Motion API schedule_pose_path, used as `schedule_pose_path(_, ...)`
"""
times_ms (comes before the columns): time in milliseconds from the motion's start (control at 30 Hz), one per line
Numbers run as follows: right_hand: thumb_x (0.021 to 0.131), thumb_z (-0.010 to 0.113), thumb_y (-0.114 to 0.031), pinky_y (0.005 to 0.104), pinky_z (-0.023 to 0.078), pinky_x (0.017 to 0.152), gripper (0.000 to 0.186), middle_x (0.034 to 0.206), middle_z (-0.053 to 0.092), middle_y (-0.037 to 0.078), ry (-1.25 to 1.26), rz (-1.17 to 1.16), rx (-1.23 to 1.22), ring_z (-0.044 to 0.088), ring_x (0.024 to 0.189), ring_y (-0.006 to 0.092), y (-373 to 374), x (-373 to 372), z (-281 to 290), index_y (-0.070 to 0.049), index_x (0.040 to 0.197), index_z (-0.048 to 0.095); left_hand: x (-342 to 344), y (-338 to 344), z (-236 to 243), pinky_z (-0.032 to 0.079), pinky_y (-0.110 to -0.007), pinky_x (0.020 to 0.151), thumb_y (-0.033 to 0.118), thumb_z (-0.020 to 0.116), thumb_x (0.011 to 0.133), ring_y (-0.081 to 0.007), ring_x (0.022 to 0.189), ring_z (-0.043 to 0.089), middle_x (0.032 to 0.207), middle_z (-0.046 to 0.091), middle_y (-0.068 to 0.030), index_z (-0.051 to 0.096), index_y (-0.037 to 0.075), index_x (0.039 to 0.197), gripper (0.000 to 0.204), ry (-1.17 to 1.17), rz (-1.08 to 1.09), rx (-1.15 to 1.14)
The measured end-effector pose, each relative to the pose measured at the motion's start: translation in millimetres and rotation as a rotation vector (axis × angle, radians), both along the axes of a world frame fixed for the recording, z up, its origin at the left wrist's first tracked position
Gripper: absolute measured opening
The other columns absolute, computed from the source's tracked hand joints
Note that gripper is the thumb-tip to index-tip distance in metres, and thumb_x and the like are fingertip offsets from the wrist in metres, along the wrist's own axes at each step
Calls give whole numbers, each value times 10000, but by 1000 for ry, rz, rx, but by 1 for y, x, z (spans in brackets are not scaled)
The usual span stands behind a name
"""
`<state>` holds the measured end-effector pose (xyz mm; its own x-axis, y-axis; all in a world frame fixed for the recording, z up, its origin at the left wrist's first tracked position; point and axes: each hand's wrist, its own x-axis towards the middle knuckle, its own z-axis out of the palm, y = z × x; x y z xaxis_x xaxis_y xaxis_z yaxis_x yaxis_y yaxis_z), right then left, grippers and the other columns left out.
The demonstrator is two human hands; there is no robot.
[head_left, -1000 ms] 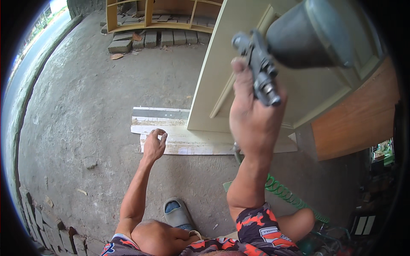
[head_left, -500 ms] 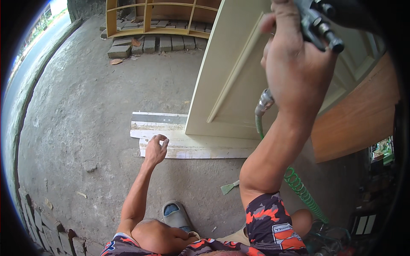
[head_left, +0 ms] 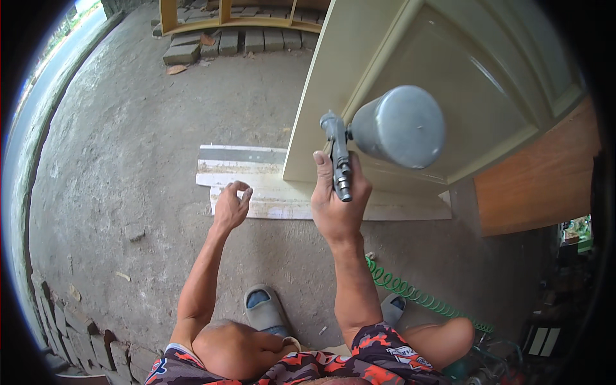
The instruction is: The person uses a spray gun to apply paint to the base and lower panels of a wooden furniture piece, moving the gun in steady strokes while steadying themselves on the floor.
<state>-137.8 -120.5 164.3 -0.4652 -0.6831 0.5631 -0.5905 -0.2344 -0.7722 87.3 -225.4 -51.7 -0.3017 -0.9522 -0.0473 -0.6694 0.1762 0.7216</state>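
My right hand [head_left: 340,205] is wrapped round the handle of a metal spray gun [head_left: 337,147], its thumb up along the left side. A large silver paint cup [head_left: 407,128] sticks out to the gun's right. Both are in front of the lower part of a cream panelled door [head_left: 308,138], apart from its surface as far as I can tell. My left hand [head_left: 231,205] is over the left end of white boards [head_left: 269,208] under the door, fingers loosely curled, a gap between thumb and forefinger, nothing held.
A coiled green air hose [head_left: 417,294] trails right behind my right forearm toward dark equipment at the lower right. A brown wooden panel [head_left: 532,176] leans right of the door. Far off, a yellowish wooden frame [head_left: 256,22] rests on grey bricks [head_left: 228,42]. More bricks [head_left: 77,321] edge the lower left.
My right hand has swung the spray gun down and left from the door's upper part, bringing the cup into full view. My left hand has barely moved. The view has shifted slightly.
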Motion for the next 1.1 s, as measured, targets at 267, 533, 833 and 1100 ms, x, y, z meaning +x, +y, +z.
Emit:
schedule_pose_path(267,1120,762,-257,438,390,494,369,565,517,116,-81,-39,183,493,464,273,33,17,-140,-24,893,587,1,2,-12,600,-478,892,304,684,1119,-364,902,773,1247,785,-272,755,-58,1250,391,-19,-6,-48)
schedule_pose_path(533,1114,750,-265,512,438,552,342,613,577,184,-146,-88,317,590,543,413,41,30,-237,-9,923,629,6,1,-12,593,-467,828,298,691,1117,-334,804,752,1193,805,-244,752,-52,1228,372,-6,-5,-64)
schedule_pose_path(833,1099,763,-281,534,455,575,371,631,605,206,-151,-136,400,605,567,446,38,22,-248,0,901,623,9,0,-8,568,-526,1017,308,695,1109,-463,1162,741,1235,781,-277,764,-22,1216,354,18,16,27)
schedule_pose_path(1100,1132,737,-229,430,458,568,312,658,615,146,-57,-24,281,545,563,233,12,-11,-43,25,970,657,2,2,-8,568,-538,1039,302,689,1112,-463,1177,742,1240,788,-263,767,-20,1218,347,-1,20,48)
